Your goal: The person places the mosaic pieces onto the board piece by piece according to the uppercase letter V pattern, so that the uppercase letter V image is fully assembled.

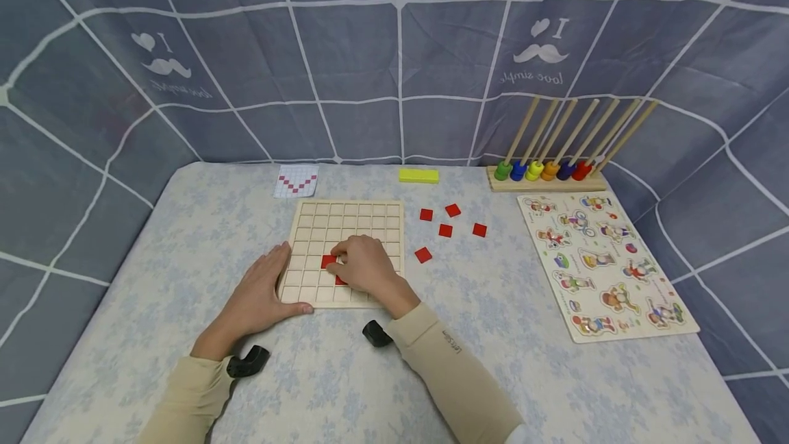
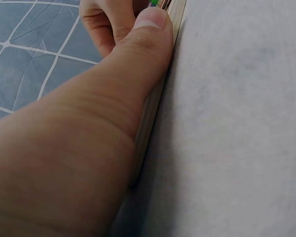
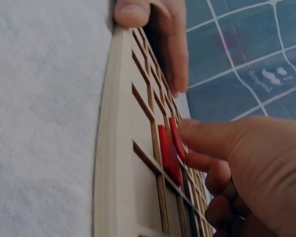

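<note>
A wooden grid board (image 1: 327,204) lies on the table. My left hand (image 1: 255,293) steadies its left side, fingers straight along the edge and thumb at the front corner. My right hand (image 1: 368,266) reaches over the middle of the board, with thumb and index finger pinching at the edge of a red square tile (image 1: 328,262) in a cell. Another red tile (image 1: 340,280) sits diagonally nearer, partly hidden under this hand. In the right wrist view, the thumb meets the farther tile (image 3: 175,138), while the nearer tile (image 3: 168,155) sits in its own cell.
Several loose red tiles (image 1: 445,230) lie right of the board. Behind it are a pattern card (image 1: 296,181) with a red V shape and a yellow block (image 1: 418,176). A peg rack with coloured beads (image 1: 548,184) and a picture puzzle board (image 1: 607,266) stand at the right.
</note>
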### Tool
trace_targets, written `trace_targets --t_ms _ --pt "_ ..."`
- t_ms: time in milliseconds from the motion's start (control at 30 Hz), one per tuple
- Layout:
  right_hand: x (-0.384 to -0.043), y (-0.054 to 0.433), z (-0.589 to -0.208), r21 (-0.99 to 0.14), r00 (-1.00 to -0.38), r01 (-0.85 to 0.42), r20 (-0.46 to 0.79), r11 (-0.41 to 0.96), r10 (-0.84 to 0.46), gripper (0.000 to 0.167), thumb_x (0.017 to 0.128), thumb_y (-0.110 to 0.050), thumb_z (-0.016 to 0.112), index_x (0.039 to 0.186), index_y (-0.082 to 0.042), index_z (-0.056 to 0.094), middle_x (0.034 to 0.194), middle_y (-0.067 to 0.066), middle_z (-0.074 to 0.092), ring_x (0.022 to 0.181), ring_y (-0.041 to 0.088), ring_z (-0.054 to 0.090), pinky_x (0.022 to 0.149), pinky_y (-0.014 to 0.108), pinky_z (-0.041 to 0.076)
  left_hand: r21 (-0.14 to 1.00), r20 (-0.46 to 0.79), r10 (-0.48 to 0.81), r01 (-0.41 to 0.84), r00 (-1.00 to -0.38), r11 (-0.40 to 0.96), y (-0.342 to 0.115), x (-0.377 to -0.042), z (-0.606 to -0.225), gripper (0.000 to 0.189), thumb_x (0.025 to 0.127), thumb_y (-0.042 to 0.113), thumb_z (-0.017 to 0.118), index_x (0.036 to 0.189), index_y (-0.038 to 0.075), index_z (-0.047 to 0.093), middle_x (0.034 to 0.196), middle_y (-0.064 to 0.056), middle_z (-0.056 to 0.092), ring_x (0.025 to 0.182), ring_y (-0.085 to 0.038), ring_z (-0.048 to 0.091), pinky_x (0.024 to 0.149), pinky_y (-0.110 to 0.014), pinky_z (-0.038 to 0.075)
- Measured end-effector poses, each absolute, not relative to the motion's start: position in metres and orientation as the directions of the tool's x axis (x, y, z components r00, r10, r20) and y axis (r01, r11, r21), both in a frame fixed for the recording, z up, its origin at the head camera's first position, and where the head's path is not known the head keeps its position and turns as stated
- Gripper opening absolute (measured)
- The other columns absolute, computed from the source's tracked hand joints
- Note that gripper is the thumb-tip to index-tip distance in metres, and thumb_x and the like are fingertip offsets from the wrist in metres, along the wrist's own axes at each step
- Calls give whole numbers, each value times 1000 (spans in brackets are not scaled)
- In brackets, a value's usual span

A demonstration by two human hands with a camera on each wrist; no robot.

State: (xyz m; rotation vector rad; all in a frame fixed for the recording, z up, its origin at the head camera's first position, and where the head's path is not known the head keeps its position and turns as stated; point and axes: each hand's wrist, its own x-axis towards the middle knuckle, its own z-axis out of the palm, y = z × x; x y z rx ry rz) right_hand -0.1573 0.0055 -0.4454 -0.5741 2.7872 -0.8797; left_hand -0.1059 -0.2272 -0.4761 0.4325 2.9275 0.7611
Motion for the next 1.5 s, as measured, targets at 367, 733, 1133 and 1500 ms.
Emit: trace_targets --t_ms 367,733,1133,1500 --pt "-165 100 -449 -746 -919 -263 1 611 -394 47 89 -27 81 134 -18 69 77 -2 56 67 12 46 64 25 42 483 -18 293 248 -956 840 -228 -107 -477 131 73 62 84 163 -1 12 169 -25 19 156 -45 20 126 -59 18" --pt "-162 184 -473 -785 -960 -193 27 588 -279 58 80 -31 89 133 -16 70 76 1 50 73 15 45 70 29 40 485 -27 288 240 -957 841 -230 -105 -476 132 73 62 84 162 -3 11 168 -26 19 155 -46 20 126 -58 18" --pt "-157 181 -477 -670 -936 -301 72 678 -345 50 84 -33 85 129 -14 72 72 -4 51 74 13 46 72 29 40 485 -38 288 235 -957 843 -229 -105 -476 132 73 63 83 163 -2 11 169 -25 18 156 -45 19 126 -58 17" --pt "-157 183 -478 -665 -938 -290 55 688 -342 39 85 -32 84 119 -16 75 77 -3 54 76 13 46 72 29 40 492 -38 287 232 -957 839 -227 -105 -474 132 73 61 84 162 -3 12 168 -26 19 156 -46 19 126 -58 17"
